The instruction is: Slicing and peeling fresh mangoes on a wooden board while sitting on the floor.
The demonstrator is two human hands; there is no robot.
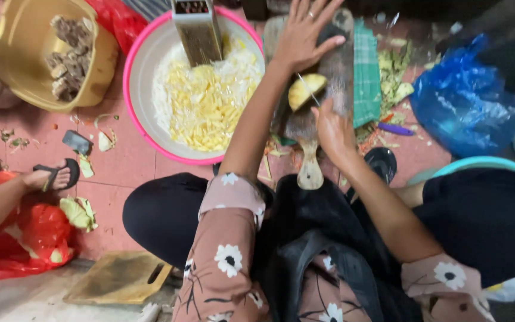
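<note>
From the head camera, a wooden chopping board (329, 77) was seen lying on the pink tiled floor (120, 173), its handle pointing to 6 o'clock. A yellow piece of fruit (304, 89) was set near the middle of the board. The left hand (305, 36) was laid flat on the board at 12 o'clock from the fruit, with its fingers spread wide open and nothing gripped. The right hand (332, 128) was placed at 5 o'clock from the fruit, its fingers closed around a thin knife (309, 89), whose blade was laid across the fruit.

At 9 o'clock from the board, a pink-rimmed bowl (135, 113) was filled with yellow strips, and a metal grater (196, 30) was stood at its far edge. The bowl's rim was just beside the left arm, so little room was left there. A green checked cloth (366, 71) was tucked under the board's right edge. A blue plastic bag (466, 101) was seen at 3 o'clock, well apart. A yellow tub (28, 59) was seen at 10 o'clock.
</note>
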